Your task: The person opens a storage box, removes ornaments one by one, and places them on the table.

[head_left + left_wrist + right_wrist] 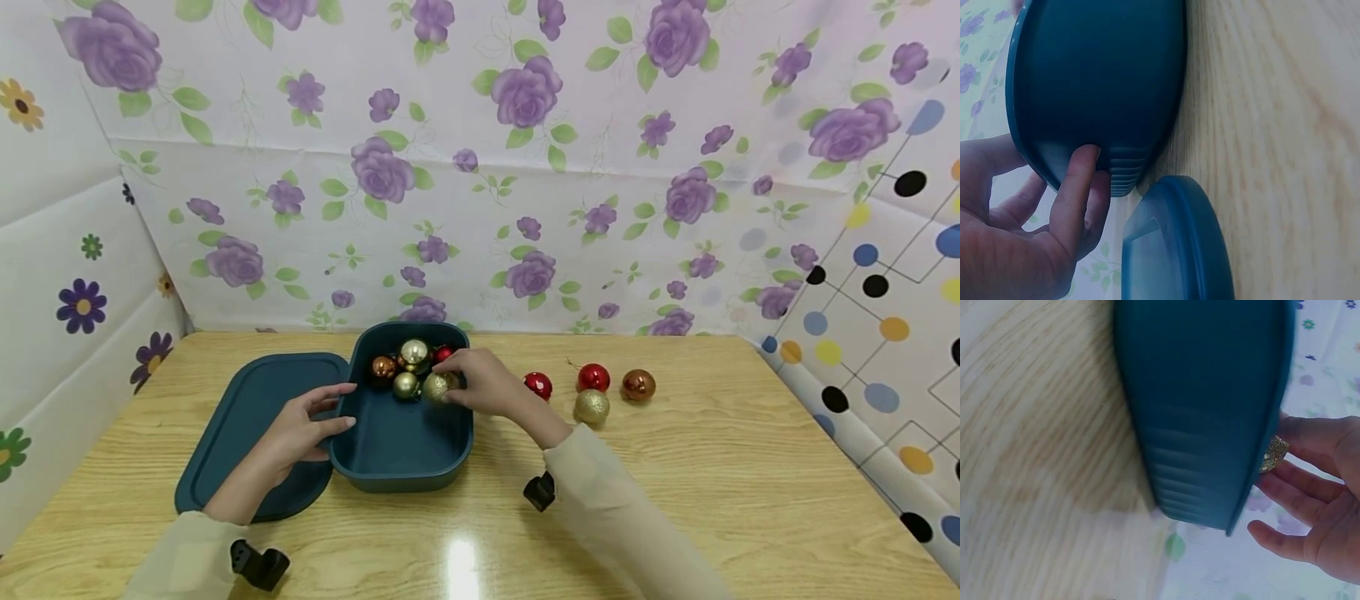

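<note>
Right hand [483, 383] over the right rim of the dark teal box [401, 482], thumb and fingers narrowed in a pinch on 1 gold glitter ball [437, 387]; right wrist view puts this ball at rim level, its lower part hidden by the wall. Left hand [300, 429] holds the opposite wall: thumb and index finger reach the rim, other fingertips lie on the outer face. Inside the box, toward the far end: 1 copper ball [384, 368], 1 pale gold ball [414, 352], 1 small gold ball [406, 385], and 1 red ball [443, 354] partly hidden by the right hand. Near half of the box floor is bare. Matching teal lid [240, 408] lies flat just left of the box; contact between the 2 cannot be determined. On the wooden table [750, 483], right of the box: 2 red ornaments [593, 377], 1 glittered gold ornament [592, 407], 1 copper ornament [639, 385]. Floral cloth [450, 217] hangs behind.
</note>
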`<state>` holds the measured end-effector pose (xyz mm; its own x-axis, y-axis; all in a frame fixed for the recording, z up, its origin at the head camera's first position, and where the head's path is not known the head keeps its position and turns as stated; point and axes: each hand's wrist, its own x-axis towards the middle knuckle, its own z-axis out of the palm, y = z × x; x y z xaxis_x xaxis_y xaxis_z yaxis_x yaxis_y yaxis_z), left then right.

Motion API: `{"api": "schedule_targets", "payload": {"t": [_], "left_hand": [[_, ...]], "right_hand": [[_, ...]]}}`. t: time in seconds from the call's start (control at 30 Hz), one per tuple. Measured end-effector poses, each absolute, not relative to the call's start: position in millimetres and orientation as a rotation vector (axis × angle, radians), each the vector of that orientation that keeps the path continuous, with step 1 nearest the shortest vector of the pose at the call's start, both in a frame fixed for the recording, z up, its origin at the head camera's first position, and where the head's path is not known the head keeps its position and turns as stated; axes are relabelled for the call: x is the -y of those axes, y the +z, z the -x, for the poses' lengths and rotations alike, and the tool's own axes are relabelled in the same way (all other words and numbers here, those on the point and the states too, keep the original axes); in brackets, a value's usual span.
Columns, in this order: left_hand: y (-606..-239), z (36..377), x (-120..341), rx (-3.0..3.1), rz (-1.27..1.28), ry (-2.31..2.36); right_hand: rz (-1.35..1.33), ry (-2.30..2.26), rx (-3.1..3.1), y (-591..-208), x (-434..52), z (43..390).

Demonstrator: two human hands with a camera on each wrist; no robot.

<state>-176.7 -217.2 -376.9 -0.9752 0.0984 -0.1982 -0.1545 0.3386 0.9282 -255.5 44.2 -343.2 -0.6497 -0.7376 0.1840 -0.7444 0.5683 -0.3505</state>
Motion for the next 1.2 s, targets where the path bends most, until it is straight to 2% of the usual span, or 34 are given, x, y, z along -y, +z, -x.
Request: {"api": "schedule_targets", "payload": {"t": [0.47, 1.2], "left_hand": [[-377, 177, 217, -2.385, 0.041, 1.681], [-377, 176, 217, -2.39, 0.037, 1.68]], "right_hand": [[-1.248, 0.864, 2.587, -323, -92, 247], [-0.774, 1.104, 2.693, -325, -222, 253]]}}
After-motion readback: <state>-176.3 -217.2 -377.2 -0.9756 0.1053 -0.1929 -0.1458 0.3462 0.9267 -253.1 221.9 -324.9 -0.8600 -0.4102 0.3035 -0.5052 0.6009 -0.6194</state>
